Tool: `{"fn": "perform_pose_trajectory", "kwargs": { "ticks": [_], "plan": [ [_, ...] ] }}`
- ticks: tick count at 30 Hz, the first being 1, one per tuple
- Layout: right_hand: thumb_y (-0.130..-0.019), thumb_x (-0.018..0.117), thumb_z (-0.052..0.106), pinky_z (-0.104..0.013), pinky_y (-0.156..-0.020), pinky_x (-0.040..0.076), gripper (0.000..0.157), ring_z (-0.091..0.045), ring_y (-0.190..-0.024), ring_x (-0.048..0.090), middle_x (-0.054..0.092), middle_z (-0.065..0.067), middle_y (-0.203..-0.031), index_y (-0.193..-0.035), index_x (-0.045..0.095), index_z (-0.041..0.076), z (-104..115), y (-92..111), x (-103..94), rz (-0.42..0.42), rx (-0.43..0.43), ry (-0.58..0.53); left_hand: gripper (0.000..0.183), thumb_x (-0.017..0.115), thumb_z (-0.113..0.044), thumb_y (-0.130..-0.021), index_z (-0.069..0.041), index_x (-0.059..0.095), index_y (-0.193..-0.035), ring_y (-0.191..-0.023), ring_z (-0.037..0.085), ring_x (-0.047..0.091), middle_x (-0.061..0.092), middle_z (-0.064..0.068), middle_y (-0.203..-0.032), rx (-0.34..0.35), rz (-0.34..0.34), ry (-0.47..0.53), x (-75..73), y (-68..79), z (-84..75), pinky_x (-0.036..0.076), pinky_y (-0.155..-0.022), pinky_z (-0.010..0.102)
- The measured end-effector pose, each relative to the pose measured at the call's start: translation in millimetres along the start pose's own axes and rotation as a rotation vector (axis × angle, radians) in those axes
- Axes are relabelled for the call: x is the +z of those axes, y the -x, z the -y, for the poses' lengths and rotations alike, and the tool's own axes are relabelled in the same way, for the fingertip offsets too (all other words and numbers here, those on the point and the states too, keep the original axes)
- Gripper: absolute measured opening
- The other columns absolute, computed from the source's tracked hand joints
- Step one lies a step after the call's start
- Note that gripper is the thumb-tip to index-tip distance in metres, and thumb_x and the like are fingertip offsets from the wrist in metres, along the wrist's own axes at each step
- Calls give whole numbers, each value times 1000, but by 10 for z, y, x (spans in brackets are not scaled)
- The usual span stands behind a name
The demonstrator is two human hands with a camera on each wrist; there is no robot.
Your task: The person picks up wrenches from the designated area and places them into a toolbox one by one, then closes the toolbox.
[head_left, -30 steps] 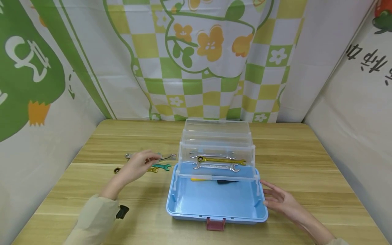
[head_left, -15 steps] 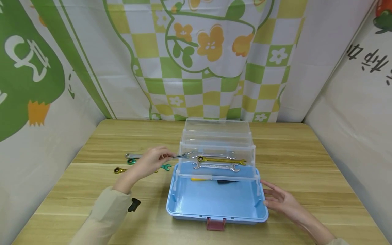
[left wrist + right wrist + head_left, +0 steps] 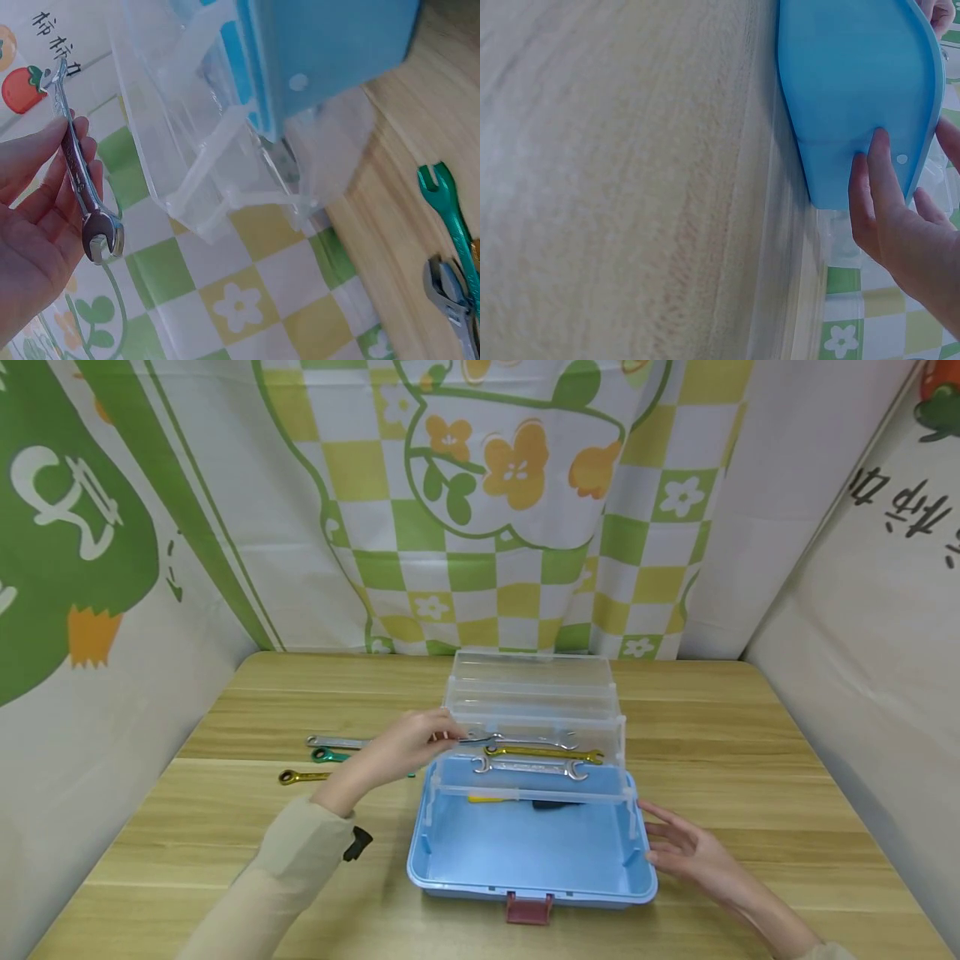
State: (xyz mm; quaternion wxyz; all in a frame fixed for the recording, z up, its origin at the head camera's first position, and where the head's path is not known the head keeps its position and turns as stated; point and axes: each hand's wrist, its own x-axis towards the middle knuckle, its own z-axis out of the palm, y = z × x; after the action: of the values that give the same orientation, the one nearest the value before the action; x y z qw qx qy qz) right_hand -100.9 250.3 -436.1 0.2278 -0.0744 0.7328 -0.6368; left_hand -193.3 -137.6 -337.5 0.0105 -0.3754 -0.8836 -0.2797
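Note:
In the left wrist view, my left hand (image 3: 37, 217) grips a silver double open-end wrench (image 3: 79, 169) between thumb and fingers. From the head view, that hand (image 3: 412, 743) is at the left end of the clear plastic tray (image 3: 624, 747) of a blue toolbox (image 3: 540, 856). Inside the tray lie a gold wrench (image 3: 546, 753) and silver wrenches, the nearer one (image 3: 528, 767) in front. My right hand (image 3: 697, 860) touches the toolbox's right side; its fingers (image 3: 885, 176) lie fairly straight on the blue wall.
Left on the wooden table (image 3: 225, 827) lie a silver wrench (image 3: 337, 742), a green wrench (image 3: 330, 755) and a gold wrench (image 3: 300, 777), partly behind my left hand. A yellow handle (image 3: 487, 799) and a black item (image 3: 555, 806) show inside the toolbox. A red latch (image 3: 528, 909) hangs in front.
My left hand has carried the silver wrench rightward from the wrenches on the table to the tray. The right hand stays on the toolbox's side.

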Motion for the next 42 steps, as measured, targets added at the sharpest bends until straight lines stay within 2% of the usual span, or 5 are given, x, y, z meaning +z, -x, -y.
{"fn": "perform_pose_trajectory", "kwargs": {
  "ticks": [7, 14, 23, 31, 42],
  "plan": [
    [-84, 59, 14, -36, -88, 44, 70, -35, -113, 45, 24, -33, -135, -140, 17, 6, 6, -8, 6, -25, 35, 5, 16, 58, 0, -83, -3, 66, -97, -80, 14, 58, 62, 6, -92, 33, 62, -17, 46, -182, -116, 48, -66, 20],
    [-85, 58, 12, -35, -88, 44, 68, -31, -111, 48, 25, -34, -134, -140, 18, 6, 10, 1, 10, -19, 16, 0, 16, 57, -3, -84, -5, 66, -98, -81, 12, 58, 63, 4, -92, 16, 154, -10, 107, -346, -203, 47, -69, 18],
    [-85, 58, 13, -36, -89, 44, 68, -30, -112, 48, 24, -32, -135, -140, 20, 9, 13, 1, 10, -21, 38, -8, 14, 60, -4, -82, -4, 68, -94, -74, 8, 60, 67, 5, -89, 79, 261, 35, 167, -541, -259, 47, -66, 15],
    [-84, 59, 14, -38, -89, 43, 68, -35, -113, 45, 23, -33, -136, -140, 20, 9, 8, -10, 10, -27, 43, -5, 13, 61, -2, -81, -3, 68, -93, -74, 8, 58, 67, 5, -87, 39, 380, 52, 212, -614, -296, 47, -65, 17],
    [-85, 57, 12, -37, -88, 43, 69, -35, -113, 45, 21, -35, -135, -140, 15, 5, 23, 8, 9, -9, 17, -4, 11, 64, -1, -78, -4, 69, -88, -71, 6, 58, 67, 3, -84, 20, 456, 16, 336, -631, -285, 46, -63, 14]
  ]
}}
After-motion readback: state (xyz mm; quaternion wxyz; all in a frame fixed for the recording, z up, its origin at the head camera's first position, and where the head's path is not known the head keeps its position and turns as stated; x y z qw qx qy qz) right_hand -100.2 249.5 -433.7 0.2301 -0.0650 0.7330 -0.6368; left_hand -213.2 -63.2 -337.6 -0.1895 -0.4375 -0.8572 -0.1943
